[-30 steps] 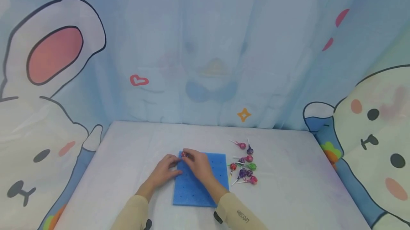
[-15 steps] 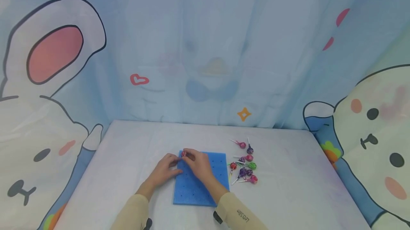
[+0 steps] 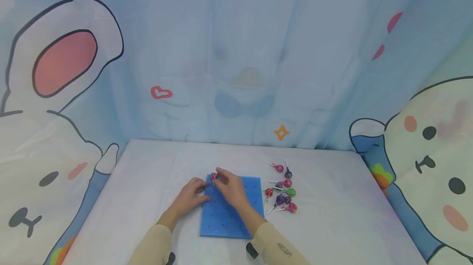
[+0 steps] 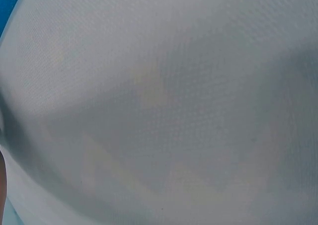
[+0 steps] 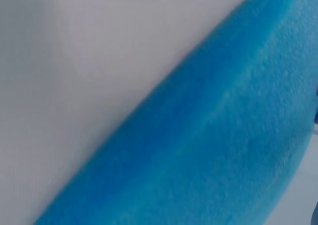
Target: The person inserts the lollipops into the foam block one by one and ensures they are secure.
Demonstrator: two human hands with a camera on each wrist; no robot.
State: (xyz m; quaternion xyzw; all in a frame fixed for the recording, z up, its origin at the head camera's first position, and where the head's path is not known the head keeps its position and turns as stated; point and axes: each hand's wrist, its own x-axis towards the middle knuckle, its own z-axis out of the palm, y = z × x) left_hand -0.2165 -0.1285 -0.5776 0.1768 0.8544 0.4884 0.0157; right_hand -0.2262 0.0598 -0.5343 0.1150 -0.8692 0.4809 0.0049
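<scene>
Lollipop (image 3: 213,176) is being pinched by right hand (image 3: 230,188) over foam board (image 3: 236,215) — left hand (image 3: 188,199) pressing flat; stick may miss the hole — board slipping.

A thick blue foam board (image 5: 213,150) fills the lower right, its edge running on a slant from lower left to upper right. Pale counter (image 5: 89,61) cloth lies beyond it at upper left, blurred.

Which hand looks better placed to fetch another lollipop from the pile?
Probably the right hand. The loose lollipops lie just right of the blue foam board, on its side. The left hand rests at the board's left edge, farther off, steadying it.
</scene>
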